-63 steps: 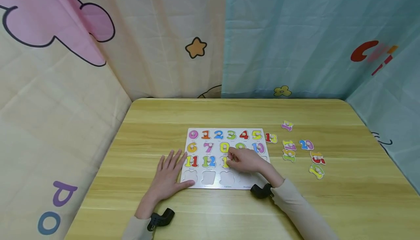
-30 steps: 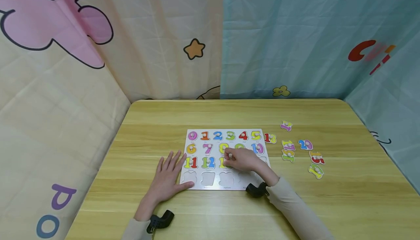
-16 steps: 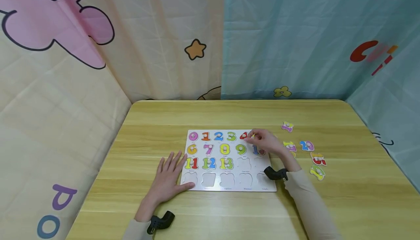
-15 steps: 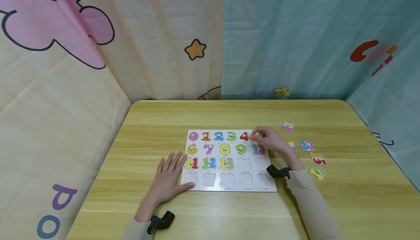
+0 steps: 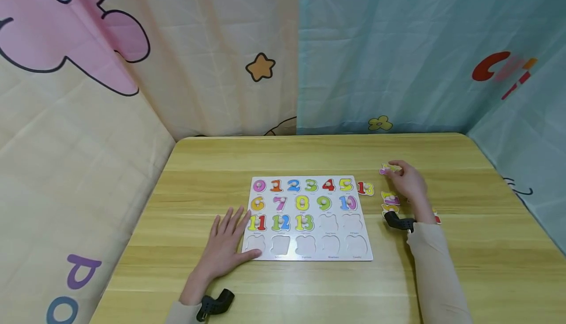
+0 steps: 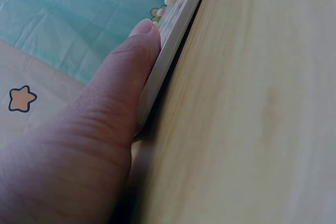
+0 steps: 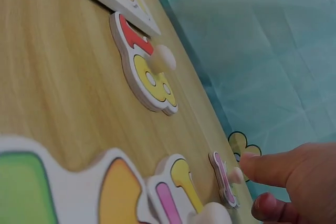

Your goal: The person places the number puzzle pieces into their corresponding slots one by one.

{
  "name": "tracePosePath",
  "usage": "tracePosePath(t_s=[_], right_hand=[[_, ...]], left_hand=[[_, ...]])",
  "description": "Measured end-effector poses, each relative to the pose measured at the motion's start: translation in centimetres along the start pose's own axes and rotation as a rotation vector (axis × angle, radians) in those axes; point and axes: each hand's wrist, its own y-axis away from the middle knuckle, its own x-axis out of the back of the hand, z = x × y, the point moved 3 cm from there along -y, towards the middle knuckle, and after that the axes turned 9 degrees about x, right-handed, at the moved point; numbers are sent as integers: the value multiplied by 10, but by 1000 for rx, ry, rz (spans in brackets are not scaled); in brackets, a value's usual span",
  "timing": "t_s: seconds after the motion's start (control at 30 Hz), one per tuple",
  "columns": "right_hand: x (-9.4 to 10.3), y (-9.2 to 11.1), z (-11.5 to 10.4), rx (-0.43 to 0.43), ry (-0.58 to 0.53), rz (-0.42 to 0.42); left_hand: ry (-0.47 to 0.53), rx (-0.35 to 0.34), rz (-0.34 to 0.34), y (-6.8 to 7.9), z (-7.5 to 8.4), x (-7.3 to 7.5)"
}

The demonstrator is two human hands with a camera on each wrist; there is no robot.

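A white number puzzle board (image 5: 287, 259) lies on the table, with pegged numbers 0 to 13 in its recesses. My left hand (image 5: 224, 245) is spread flat at its lower left corner. In the left wrist view, the thumb (image 6: 123, 66) lies along the board's edge. My right hand (image 5: 409, 181) is at a small pink and yellow number piece (image 5: 382, 170) at the back right. The right wrist view shows thumb and finger apart beside that piece's peg (image 7: 237, 176). A red and yellow 18 piece (image 7: 149, 85) lies by the board's right edge.
Below the right hand lie a yellow and pink piece (image 5: 390, 197) and an orange and green piece (image 5: 389, 209). A red piece (image 5: 438, 217) shows partly behind the right forearm, which hides other pieces. Patterned curtains (image 5: 380, 68) border the table (image 5: 309, 154).
My right hand released the green 13 in the board's third row, then moved right and back to the pink and yellow piece. The left hand has stayed on the board's corner.
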Motion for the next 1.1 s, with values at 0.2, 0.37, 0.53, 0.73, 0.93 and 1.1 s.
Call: tracePosePath(t_s=[0.2, 0.37, 0.53, 0.73, 0.93, 1.1], right_hand=[[-1, -1, 2, -21, 61, -23], [-2, 0, 1, -31, 92, -10], [-3, 2, 1, -52, 96, -6], [1, 9, -10, -31, 87, 52], [4, 17, -45, 68, 12, 85], [-14, 25, -70, 150, -100, -24]], left_hand=[[5, -3, -6, 0, 1, 0], [3, 7, -10, 1, 1, 1], [2, 14, -17, 0, 0, 0], [8, 7, -14, 1, 0, 0], [-1, -5, 2, 1, 0, 1], [1, -9, 14, 1, 1, 0]])
